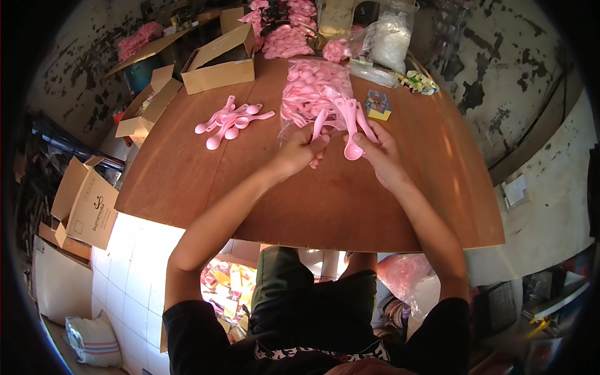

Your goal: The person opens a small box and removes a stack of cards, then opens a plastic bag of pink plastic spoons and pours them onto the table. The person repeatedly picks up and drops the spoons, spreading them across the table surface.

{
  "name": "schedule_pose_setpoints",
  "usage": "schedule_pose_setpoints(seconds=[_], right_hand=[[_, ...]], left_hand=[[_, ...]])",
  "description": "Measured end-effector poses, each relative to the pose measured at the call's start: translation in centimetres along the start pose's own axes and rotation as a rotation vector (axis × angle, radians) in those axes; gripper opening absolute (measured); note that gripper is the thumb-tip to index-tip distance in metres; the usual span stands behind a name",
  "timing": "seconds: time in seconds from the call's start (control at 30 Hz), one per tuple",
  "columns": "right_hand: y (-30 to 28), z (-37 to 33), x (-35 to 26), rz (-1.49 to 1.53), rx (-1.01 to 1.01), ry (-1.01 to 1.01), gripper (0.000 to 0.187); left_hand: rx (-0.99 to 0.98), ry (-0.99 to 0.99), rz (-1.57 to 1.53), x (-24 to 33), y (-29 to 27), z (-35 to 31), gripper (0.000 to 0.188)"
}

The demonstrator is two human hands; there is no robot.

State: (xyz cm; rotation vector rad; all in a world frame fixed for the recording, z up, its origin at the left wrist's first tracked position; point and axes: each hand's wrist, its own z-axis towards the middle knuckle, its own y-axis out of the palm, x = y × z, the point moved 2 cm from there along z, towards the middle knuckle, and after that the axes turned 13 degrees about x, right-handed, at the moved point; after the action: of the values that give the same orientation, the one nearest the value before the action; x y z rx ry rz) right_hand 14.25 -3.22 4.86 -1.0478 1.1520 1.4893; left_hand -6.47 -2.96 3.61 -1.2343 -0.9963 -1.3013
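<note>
Fingers of our left hand (304,152) curl round seemingly one pink plastic spoon (320,122), while our right hand (384,155) pinches several pink long-handled plastic spoons (350,129), all above the brown wooden table (312,206).

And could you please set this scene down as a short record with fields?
Left grip: closed on a slim pink plastic handle
Right grip: closed on long-handled pink plastic spoons, one bowl toward the person
Left on table: loose pile of pink plastic spoons
Beyond the grips: clear plastic bag of pink spoons
Right of bag: small blue-and-yellow box
Beyond the pile: open brown cardboard box
Surface: broad brown table
</note>
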Motion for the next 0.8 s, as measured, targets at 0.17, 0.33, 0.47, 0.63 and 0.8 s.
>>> schedule_pose_setpoints(seconds=[0.17, 0.33, 0.47, 0.63, 0.8], right_hand=[[4.6, -1.6, 0.7, -0.393, 0.064, -0.5, 0.035], [8.6, -1.8, 2.7, -0.539, -0.045, -0.846, 0.045], [9.0, -0.7, 3.1, -0.13, -0.35, -0.301, 0.041], [5.0, 6.7, 2.8, -1.03, 0.036, -0.819, 0.02], [6.1, 7.6, 4.4, -1.31, -0.031, -0.57, 0.028]], left_hand=[[0.228, 0.152, -0.254, 1.7, 1.9, -3.2, 0.047], [0.346, -0.02, -0.276, -0.1, -0.1, -3.1, 0.038], [0.592, -0.113, -0.41, -0.4, -3.8, -3.5, 0.035], [0.63, -0.132, -0.337, -0.6, -8.0, -2.8, 0.03], [0.659, -0.065, -0.197, -0.4, -9.6, -2.5, 0.023]])
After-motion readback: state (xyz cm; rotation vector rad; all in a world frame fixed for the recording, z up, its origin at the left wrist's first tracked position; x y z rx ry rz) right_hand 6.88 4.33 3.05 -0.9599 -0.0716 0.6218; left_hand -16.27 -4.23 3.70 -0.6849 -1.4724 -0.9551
